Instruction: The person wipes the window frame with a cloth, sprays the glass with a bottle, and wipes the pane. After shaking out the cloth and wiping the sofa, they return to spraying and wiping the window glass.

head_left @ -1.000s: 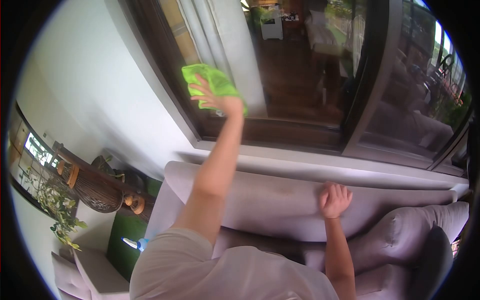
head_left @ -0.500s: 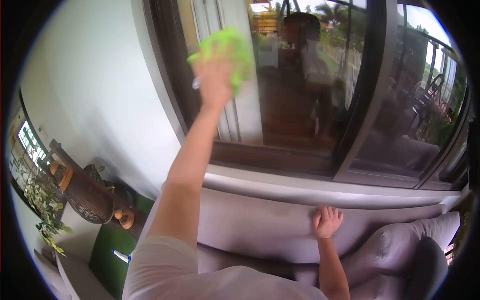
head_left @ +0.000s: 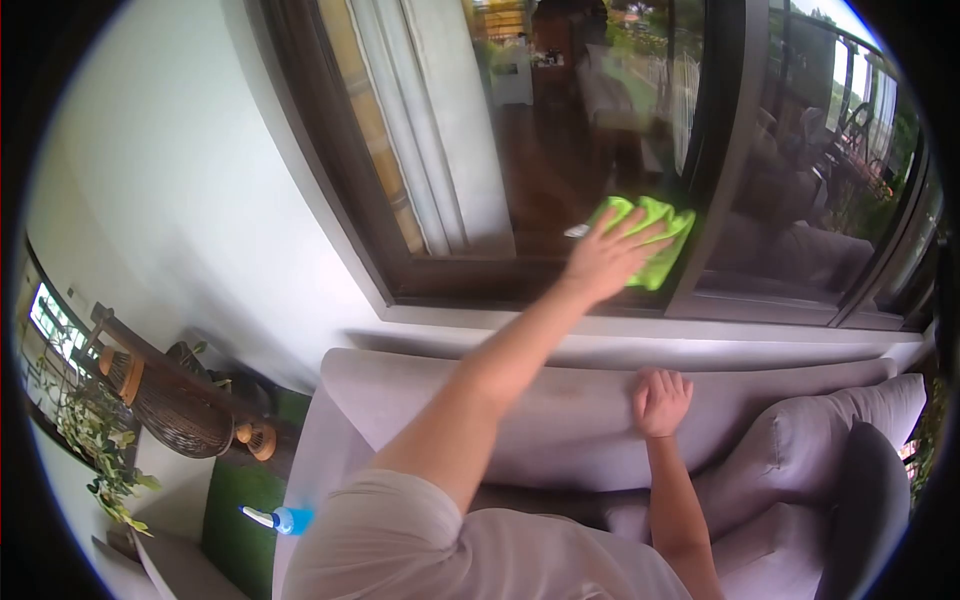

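My left hand [head_left: 607, 258] presses the green cloth [head_left: 650, 236] flat against the window glass [head_left: 560, 130], low beside the dark frame. My right hand [head_left: 660, 401] rests on the grey sofa back [head_left: 540, 410], apparently gripping its edge.

The left arm is stretched far forward and up to the right, nearly straight, elbow barely bent. The left hand [head_left: 607, 255] is flat, palm forward, fingers spread and pressing. The right arm runs up from the lower edge, bent, with a short reach. The right hand [head_left: 660, 400] rests palm down, fingers curled loosely together.
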A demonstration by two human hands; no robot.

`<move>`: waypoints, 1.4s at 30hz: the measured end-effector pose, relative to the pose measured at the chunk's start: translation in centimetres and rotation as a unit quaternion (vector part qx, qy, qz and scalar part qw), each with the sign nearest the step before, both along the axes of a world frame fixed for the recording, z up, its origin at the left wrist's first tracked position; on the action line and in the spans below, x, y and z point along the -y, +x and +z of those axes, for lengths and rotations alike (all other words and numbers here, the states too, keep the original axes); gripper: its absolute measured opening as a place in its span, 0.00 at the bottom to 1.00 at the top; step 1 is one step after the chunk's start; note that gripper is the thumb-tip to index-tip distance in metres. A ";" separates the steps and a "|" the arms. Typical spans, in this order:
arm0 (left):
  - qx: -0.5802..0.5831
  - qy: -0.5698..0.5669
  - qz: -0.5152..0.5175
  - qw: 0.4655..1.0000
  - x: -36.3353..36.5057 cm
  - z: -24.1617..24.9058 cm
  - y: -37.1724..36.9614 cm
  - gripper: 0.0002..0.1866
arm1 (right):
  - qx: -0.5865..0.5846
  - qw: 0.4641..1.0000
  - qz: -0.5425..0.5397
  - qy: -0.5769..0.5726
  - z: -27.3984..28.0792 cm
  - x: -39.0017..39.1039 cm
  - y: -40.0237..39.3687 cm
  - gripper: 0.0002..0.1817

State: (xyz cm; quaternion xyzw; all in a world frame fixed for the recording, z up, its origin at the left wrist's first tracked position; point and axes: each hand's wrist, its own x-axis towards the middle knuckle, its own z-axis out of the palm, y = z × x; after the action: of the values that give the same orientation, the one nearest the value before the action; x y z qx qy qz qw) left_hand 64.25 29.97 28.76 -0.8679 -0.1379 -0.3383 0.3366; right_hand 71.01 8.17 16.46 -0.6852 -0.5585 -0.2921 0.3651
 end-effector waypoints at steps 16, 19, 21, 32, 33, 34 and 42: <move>0.032 0.043 0.024 0.998 -4.0 16.2 -9.2 0.33 | -0.108 0.992 -0.060 0.014 0.4 -1.2 -0.8 0.06; -0.086 0.189 -0.104 0.973 -3.2 26.4 -2.8 0.27 | -0.089 0.994 -0.051 0.025 0.1 -1.1 -0.8 0.07; -0.058 0.248 -0.072 0.964 -2.7 34.1 -0.3 0.19 | -0.080 0.995 -0.036 0.042 -0.4 -1.1 -0.6 0.06; 0.252 0.169 -0.002 0.953 -0.5 50.4 5.2 0.30 | -0.051 0.997 -0.036 0.035 -1.0 0.5 -0.9 0.06; 0.265 0.284 -0.042 0.920 -4.0 48.1 6.3 0.27 | -0.042 0.998 -0.031 0.036 -1.2 0.5 -0.8 0.06; 0.214 0.286 -0.047 0.933 -3.2 42.7 4.5 0.27 | -0.032 0.998 -0.027 0.037 -1.3 0.6 -0.7 0.06; -0.341 0.088 -0.157 0.923 -5.2 22.2 -3.8 0.28 | -0.049 0.998 0.030 0.041 0.6 1.1 -1.0 0.04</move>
State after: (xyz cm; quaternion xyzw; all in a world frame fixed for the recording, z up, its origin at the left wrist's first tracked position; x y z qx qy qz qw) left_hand 60.45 35.20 50.98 -0.9082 0.1535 -0.0812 0.3809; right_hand 69.99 7.05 17.06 -0.6663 -0.5478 -0.2693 0.4283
